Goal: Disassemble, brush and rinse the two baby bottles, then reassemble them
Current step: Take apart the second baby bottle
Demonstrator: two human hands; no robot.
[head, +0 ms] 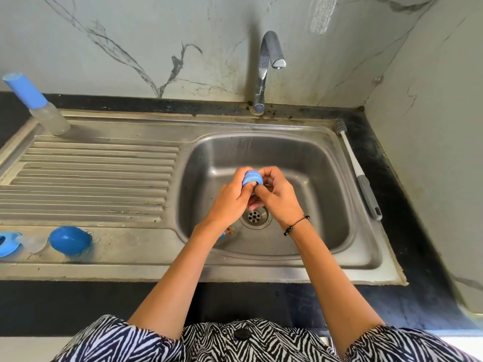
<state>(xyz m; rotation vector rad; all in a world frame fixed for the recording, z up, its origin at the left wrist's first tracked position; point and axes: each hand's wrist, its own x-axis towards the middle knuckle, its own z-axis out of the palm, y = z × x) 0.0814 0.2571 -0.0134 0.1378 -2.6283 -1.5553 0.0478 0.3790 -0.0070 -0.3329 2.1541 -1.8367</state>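
Over the sink basin (pixel 326 205) my left hand (pixel 230 197) grips a blue bottle collar ring (pixel 251 178). My right hand (pixel 274 194) pinches the same ring from the right, its thumb pressed into the ring's opening. A clear bottle body (pixel 228 232) with coloured print lies in the basin under my left wrist, mostly hidden. An assembled baby bottle with a blue cap (pixel 36 105) stands at the back left of the drainboard. A blue cap (pixel 70 241) and a blue ring (pixel 9 242) with a clear teat beside it lie at the drainboard's front left.
A bottle brush (pixel 358 171) with a white and grey handle lies on the sink's right rim. The tap (pixel 269 64) stands behind the basin with no water running. The drain (pixel 254 216) sits just below my hands. A black counter surrounds the sink.
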